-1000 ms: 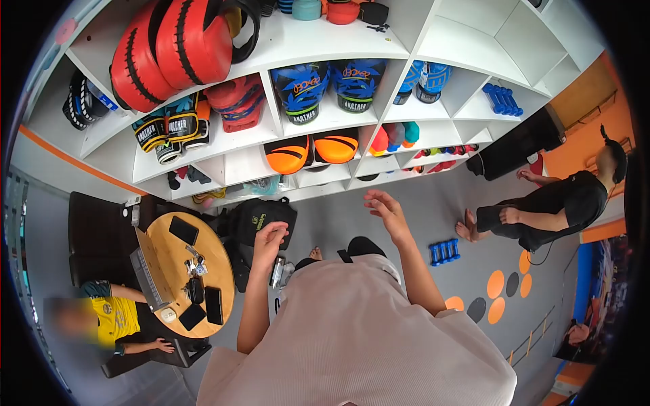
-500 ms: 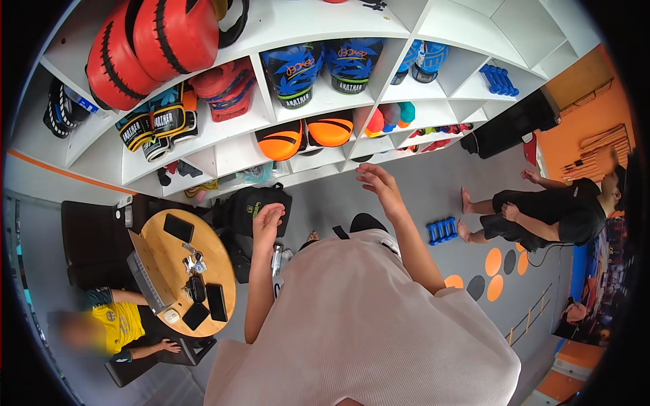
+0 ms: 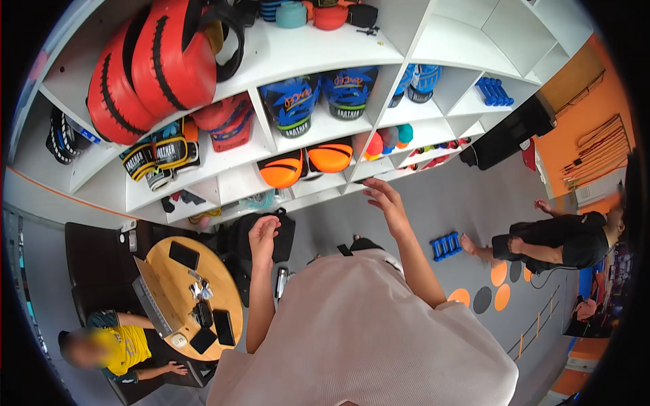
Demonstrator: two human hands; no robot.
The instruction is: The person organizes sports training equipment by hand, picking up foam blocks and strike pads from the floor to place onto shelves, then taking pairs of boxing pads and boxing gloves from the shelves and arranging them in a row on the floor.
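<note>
My left hand is raised in front of me, its fingers curved and holding nothing that shows. A black backpack lies on the floor just beyond it. To the right, my right hand hangs in the air with fingers apart and nothing in them, below the white shelf unit. Neither hand touches the shelves. Orange-and-black pads and blue boxing gloves sit in the compartments above my hands.
Red pads fill the upper left shelf. A round wooden table with a laptop and phones stands at left, a seated person in yellow beside it. Blue dumbbells lie on the floor near a person in black.
The view has tilted, so the shelves and table sit lower in the picture than half a second ago. The person in black has shifted. My hands keep nearly the same pose.
</note>
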